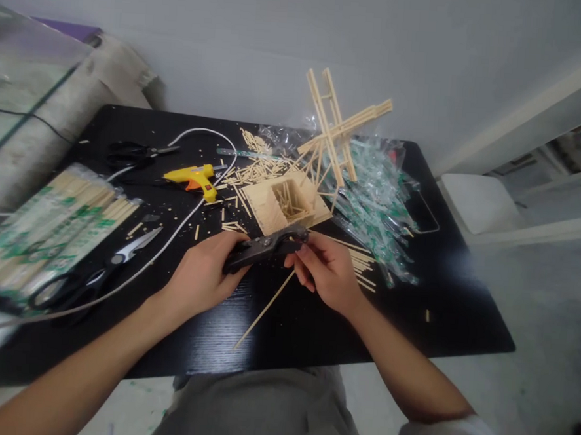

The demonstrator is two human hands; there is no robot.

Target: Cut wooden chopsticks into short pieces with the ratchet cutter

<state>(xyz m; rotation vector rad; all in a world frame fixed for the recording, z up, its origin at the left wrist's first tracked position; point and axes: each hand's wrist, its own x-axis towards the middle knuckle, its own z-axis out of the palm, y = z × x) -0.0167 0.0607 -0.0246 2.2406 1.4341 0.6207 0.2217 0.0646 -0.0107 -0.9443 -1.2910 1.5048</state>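
Note:
My left hand [202,271] is wrapped round the handles of a black plier-like cutter [262,247], whose head points right. At that head, my right hand [335,270] pinches a thin wooden stick [264,312]; its long end slants down toward the table's front edge. The fingers hide where stick and jaws meet. Just beyond both hands sits a wooden model house [259,206] with an open box full of short stick pieces [290,201]. A windmill-like cross of glued sticks [332,131] rises behind it.
On the black table [313,337] are a yellow glue gun [194,179] with a white cord, scissors [115,259], black-handled scissors [132,152], packs of wrapped chopsticks [58,229], cut stick scraps [258,169], loose sticks [363,268] and torn wrappers [379,210]. A white stool [476,202] stands to the right.

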